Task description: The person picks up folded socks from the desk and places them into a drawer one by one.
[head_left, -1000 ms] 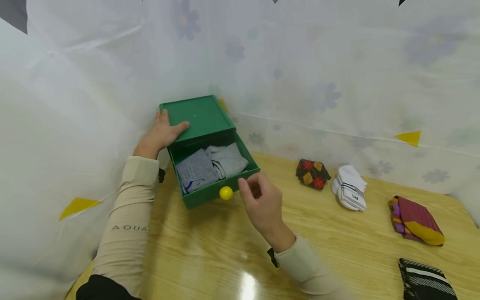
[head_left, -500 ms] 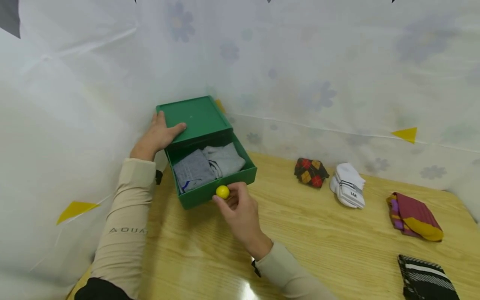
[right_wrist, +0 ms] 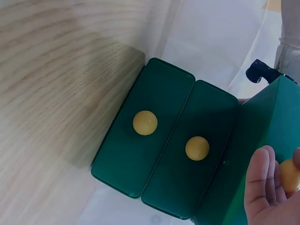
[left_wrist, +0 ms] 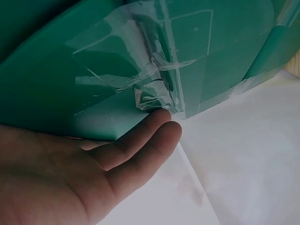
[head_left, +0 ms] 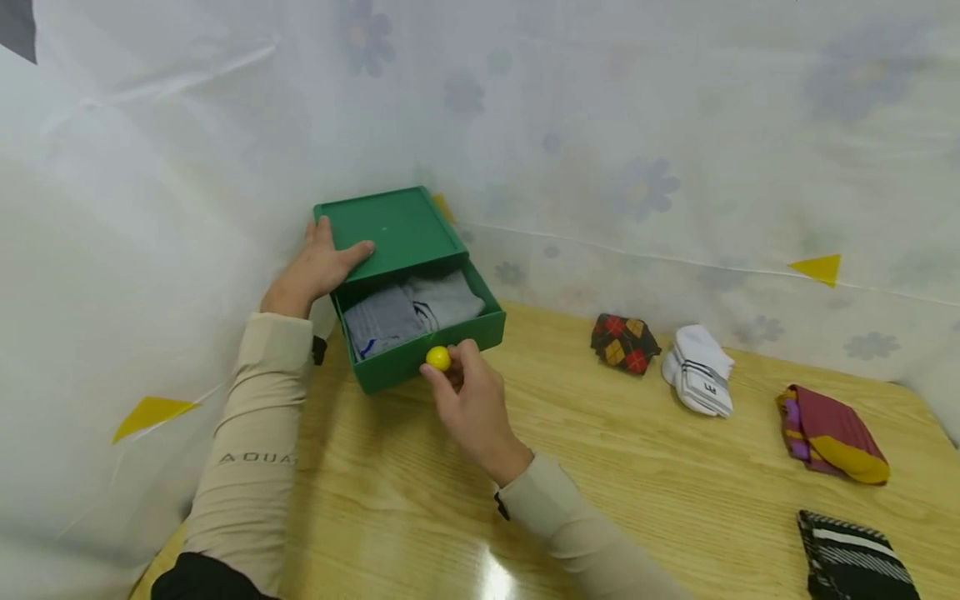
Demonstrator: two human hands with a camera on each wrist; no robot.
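Pushed by the right hand (head_left: 468, 400) pinching its yellow knob (head_left: 438, 358), the drawer (head_left: 420, 354) has slid toward 11 o'clock, nearly closed, while the left hand (head_left: 318, 267) lies flat on the box (head_left: 393, 229).

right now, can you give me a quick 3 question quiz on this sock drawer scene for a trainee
1. True or false: the left hand rests on top of the green drawer box.
2. What do the fingers of the right hand hold?
A. the yellow knob on the open drawer
B. the white socks
C. the striped black sock
3. Fill in: the socks lying in the open drawer are mostly ____ in colour.

Key
1. True
2. A
3. Grey: the grey socks lie side by side in it.
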